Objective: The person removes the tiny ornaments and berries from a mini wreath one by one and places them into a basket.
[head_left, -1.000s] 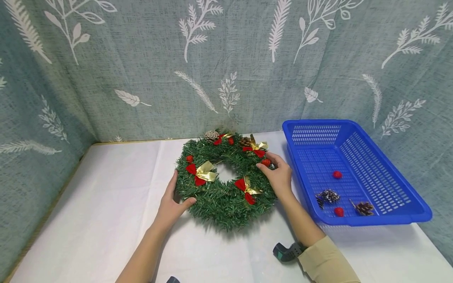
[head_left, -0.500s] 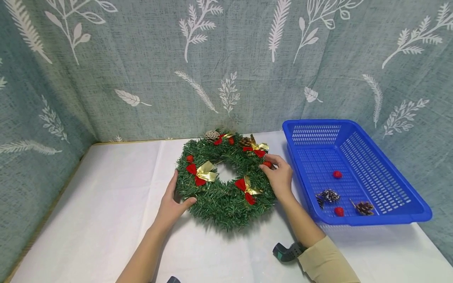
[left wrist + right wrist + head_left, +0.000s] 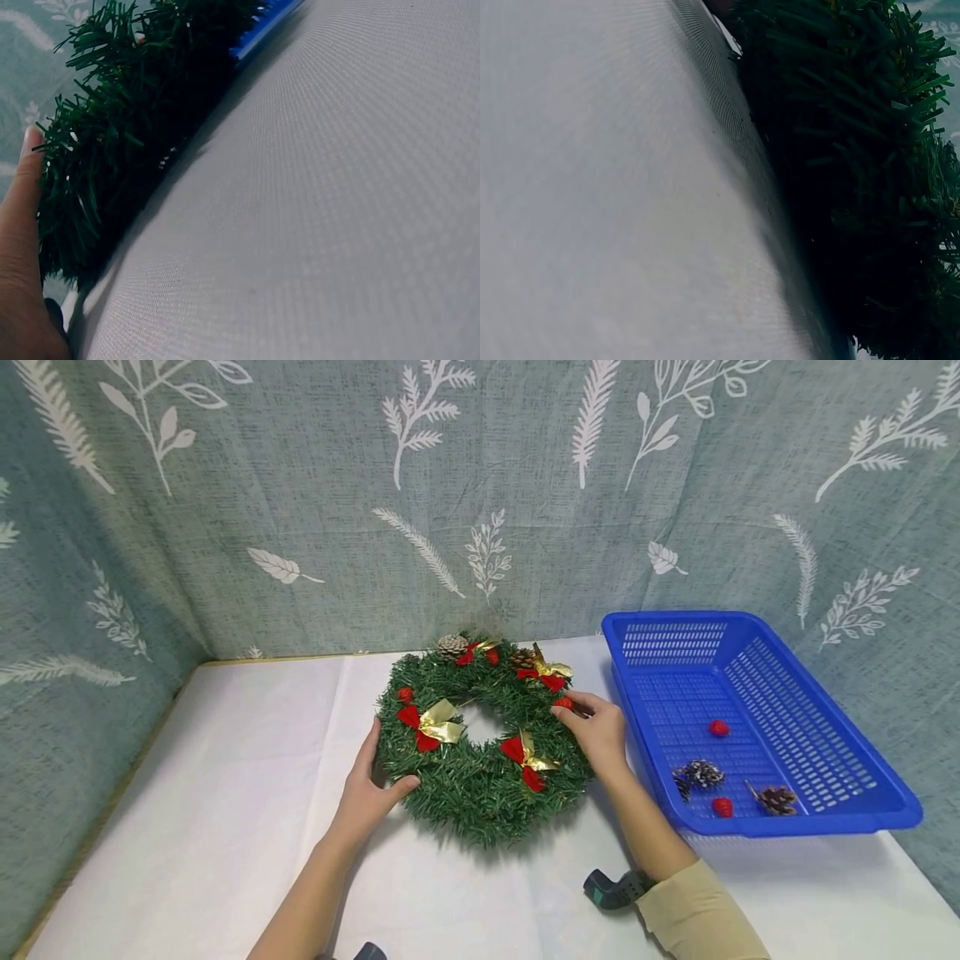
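Observation:
A green Christmas wreath (image 3: 487, 802) lies on the white-covered table, trimmed with red and gold bows (image 3: 437, 725) and pine cones (image 3: 452, 647). My left hand (image 3: 367, 789) holds its left edge, thumb over the front and fingers along the outer side. In the left wrist view the thumb (image 3: 22, 202) lies against the needles. At the wreath's upper right, my right hand (image 3: 602, 731) pinches a small red ball (image 3: 563, 702) between thumb and fingers, right at the greenery. The fingers partly cover this ball. The right wrist view shows mostly wreath needles (image 3: 855, 150) and tablecloth.
To the right stands a blue plastic basket (image 3: 821, 822) holding red balls (image 3: 719, 728) and several pine cones (image 3: 777, 800). Its left wall is close to my right forearm. A grey-green leaf-print curtain (image 3: 337, 585) hangs behind and left of the table.
The right fingers shift slightly at the red ball, which moves a little outward and then back toward the wreath. The left hand and wreath stay in place; the head view shifts a little.

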